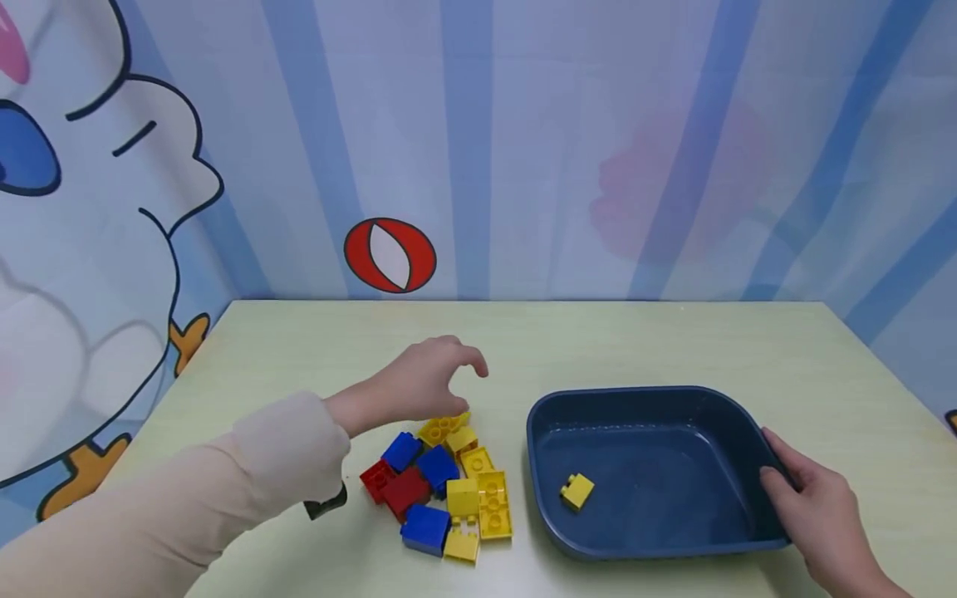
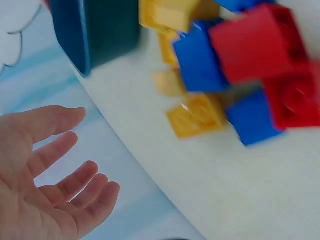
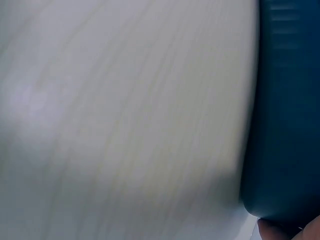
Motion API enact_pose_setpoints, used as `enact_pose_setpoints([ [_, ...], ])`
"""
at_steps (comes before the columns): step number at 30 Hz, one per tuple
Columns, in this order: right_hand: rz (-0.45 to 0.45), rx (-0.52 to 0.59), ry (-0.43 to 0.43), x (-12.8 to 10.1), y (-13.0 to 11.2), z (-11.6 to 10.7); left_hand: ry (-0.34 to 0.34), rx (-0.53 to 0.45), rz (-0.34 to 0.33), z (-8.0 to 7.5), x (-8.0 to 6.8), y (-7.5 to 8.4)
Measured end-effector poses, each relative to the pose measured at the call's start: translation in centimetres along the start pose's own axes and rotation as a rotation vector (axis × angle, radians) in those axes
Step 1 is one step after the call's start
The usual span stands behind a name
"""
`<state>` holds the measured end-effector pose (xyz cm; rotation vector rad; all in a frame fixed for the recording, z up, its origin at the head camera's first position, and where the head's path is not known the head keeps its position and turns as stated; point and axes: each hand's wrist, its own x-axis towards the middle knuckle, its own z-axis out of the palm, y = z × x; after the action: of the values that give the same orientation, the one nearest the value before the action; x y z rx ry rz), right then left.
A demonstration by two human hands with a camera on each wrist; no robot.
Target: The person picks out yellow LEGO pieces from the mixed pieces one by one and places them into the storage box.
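My left hand (image 1: 419,382) hovers over the far end of a pile of toy building blocks, thumb and fingers spread with nothing between them. The pile mixes yellow blocks (image 1: 493,505), blue blocks (image 1: 426,530) and red blocks (image 1: 407,492). In the left wrist view the hand (image 2: 60,170) shows its fingers loosely bent, apart from the yellow block (image 2: 195,117) nearest to it. My right hand (image 1: 822,507) grips the right rim of a dark blue tray (image 1: 650,544), thumb on the inside. One small yellow block (image 1: 577,492) lies in the tray's left part.
A pale wooden table (image 1: 673,340) carries the pile and the tray. Behind it hangs a striped blue cloth (image 1: 538,149) with cartoon prints. A dark wristband (image 1: 326,503) shows under the left sleeve, beside the pile.
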<state>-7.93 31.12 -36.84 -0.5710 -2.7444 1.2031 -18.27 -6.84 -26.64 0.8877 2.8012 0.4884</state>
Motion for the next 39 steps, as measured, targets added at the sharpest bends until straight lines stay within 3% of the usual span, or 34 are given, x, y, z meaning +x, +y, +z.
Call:
enact_pose_setpoints([
  [5, 0.002, -0.005, 0.013, 0.2, 0.0, -0.1, -0.024, 0.039, -0.009, 0.0, -0.1, -2.3],
  [11, -0.001, -0.004, 0.006, 0.3, 0.4, 0.0, -0.096, -0.007, -0.026, 1.3, 0.5, -4.0],
  [21, 0.023, 0.021, -0.003, 0.3, 0.2, 0.1, -0.198, -0.025, -0.064, 2.7, 1.2, -4.1],
  [39, 0.096, 0.054, -0.005, 0.5, -0.5, 0.1, -0.25, -0.036, -0.075, 4.1, 1.6, -4.2],
])
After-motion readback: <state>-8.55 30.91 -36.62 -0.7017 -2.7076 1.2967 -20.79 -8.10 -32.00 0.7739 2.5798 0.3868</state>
